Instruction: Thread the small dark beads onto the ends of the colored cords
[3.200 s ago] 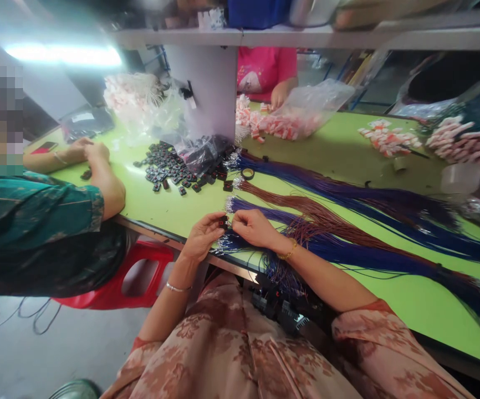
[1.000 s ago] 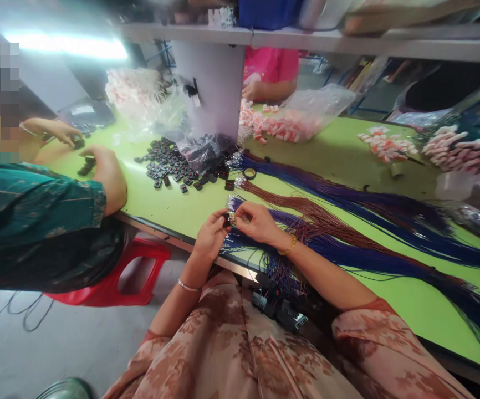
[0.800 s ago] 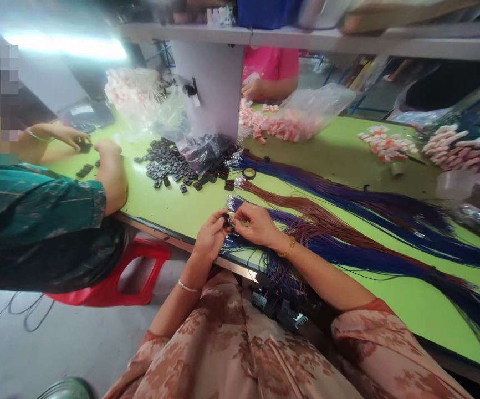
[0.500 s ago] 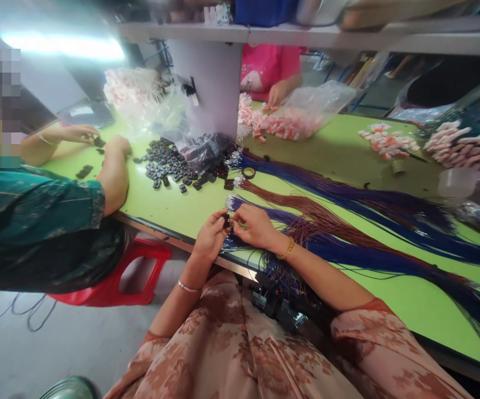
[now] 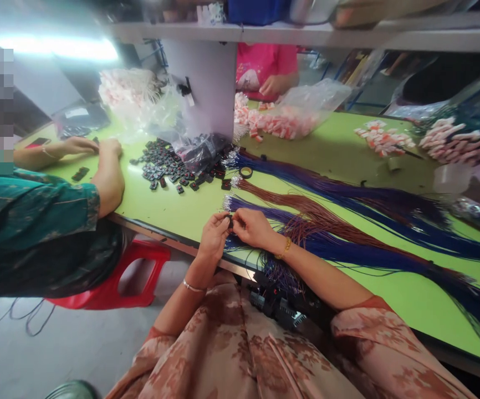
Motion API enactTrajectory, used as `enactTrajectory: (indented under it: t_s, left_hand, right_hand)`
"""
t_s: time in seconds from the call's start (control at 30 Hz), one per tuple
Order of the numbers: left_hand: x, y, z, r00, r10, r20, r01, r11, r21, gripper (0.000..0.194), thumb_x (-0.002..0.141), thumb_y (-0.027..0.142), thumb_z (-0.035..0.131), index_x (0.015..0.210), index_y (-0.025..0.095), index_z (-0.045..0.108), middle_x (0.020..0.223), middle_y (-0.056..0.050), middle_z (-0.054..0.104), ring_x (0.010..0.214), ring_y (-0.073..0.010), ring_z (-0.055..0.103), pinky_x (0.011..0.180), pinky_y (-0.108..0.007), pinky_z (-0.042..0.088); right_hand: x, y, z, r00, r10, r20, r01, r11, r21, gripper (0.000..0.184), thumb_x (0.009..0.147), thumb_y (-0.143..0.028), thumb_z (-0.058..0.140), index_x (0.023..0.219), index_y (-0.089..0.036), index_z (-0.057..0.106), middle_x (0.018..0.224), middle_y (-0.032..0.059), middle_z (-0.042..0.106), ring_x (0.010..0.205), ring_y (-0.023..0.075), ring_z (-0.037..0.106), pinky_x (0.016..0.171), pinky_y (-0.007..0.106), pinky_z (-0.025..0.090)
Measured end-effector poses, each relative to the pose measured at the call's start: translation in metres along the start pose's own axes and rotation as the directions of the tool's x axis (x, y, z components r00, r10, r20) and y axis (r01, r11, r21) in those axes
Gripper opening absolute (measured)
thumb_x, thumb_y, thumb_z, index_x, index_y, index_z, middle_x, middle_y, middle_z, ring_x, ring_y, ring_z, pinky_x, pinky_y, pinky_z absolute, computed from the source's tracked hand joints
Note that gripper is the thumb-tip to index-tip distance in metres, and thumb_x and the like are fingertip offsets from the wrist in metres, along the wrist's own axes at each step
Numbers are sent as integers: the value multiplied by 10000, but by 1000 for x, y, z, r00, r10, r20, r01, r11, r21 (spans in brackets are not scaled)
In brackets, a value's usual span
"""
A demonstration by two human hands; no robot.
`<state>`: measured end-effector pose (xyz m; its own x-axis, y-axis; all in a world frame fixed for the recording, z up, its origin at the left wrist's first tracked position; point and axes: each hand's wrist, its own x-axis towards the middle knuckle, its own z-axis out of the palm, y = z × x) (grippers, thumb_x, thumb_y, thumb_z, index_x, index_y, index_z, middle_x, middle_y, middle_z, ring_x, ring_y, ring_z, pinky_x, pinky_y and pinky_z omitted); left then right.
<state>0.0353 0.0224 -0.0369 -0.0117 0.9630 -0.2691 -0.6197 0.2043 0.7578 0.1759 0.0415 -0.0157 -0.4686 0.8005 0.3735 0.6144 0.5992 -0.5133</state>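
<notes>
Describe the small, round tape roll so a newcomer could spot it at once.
On the bright green table, find the heap of small black plastic pieces. Just right of it, between the farther blue wire bundle and the reddish-brown wire bundle, lies the small round tape roll. It is a dark ring with a tan edge, unlike the blocky pieces and long wires around it.

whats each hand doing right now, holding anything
Left hand: closed, fingertips pinching a small black connector.
Right hand: fingers pinched together at the connector's side; whether it grips a wire cannot be told.
</notes>
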Motion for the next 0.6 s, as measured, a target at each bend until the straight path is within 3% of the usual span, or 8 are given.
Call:
enactTrajectory:
  t_s: [0.13, 0.2, 0.23, 0.3, 0.4, 0.5, 0.6]
  left_hand:
    - [1, -5, 7, 1000, -2, -9, 2, 1000, -3, 292, 611, 189, 783, 847, 140, 618, 749, -1, 638, 664, -79, 589, 636, -201, 463]
    - [3, -7, 9, 1000, -8, 16, 8, 1000, -13, 286, 630, 202, 770, 866, 140, 621, 773, -12, 644, 684, -85, 597, 629, -198, 460]
    - [5, -8, 9, 999, -11, 30, 11, 1000, -16, 283, 643, 207, 762, 878, 140, 621, 784, -18, 647, 700, -90, 603, 628, -196, 457]
    - [9, -11, 8, 999, -18, 44, 19, 1000, -16, 274, 658, 208, 749, 889, 140, 618, 789, -26, 649, 720, -96, 609, 623, -190, 450]
    - [13, -14, 5, 998, -42, 47, 43, 999, -10, 275, 662, 199, 744, 893, 138, 608, 790, -35, 652, 711, -98, 610, 629, -197, 450]
    - [13, -15, 2, 996, -65, 59, 65, 998, -6, 286, 662, 192, 742, 905, 133, 603, 804, -48, 658, 706, -104, 614, 640, -211, 455]
    - [13, -15, 1, 995, -72, 65, 72, 997, -9, 282, 666, 191, 738, 906, 131, 602, 806, -50, 658, 706, -107, 615, 635, -212, 453]
  right_hand:
    - [6, 9, -11, 996, 36, 80, -39, 999, 35, 126, 824, -218, 499, 760, -156, 588, 688, 21, 610, 600, 119, 481, 580, 239, 310]
    - [18, 25, -23, 989, 66, 130, -80, 991, 106, 193, 861, -261, 470, 792, -159, 619, 717, 12, 634, 622, 114, 508, 599, 225, 333]
    - [26, 36, -29, 989, 118, 90, -127, 987, 94, 233, 879, -277, 443, 823, -154, 633, 747, 21, 647, 651, 120, 524, 618, 226, 346]
    - [41, 61, -37, 970, 243, -15, -244, 968, -53, 236, 867, -268, 456, 858, -142, 655, 818, 54, 666, 706, 140, 535, 657, 239, 353]
    - [54, 95, -40, 919, 393, 22, -370, 882, -293, 183, 799, -257, 543, 837, -144, 682, 852, 94, 674, 774, 182, 543, 661, 259, 338]
    - [54, 112, -35, 914, 401, 63, -355, 866, -351, 220, 842, -267, 489, 855, -156, 678, 873, 90, 672, 801, 184, 544, 674, 264, 335]
    - [50, 114, -35, 933, 358, 42, -314, 865, -392, 264, 887, -265, 420, 878, -149, 657, 912, 103, 655, 812, 185, 545, 682, 268, 335]
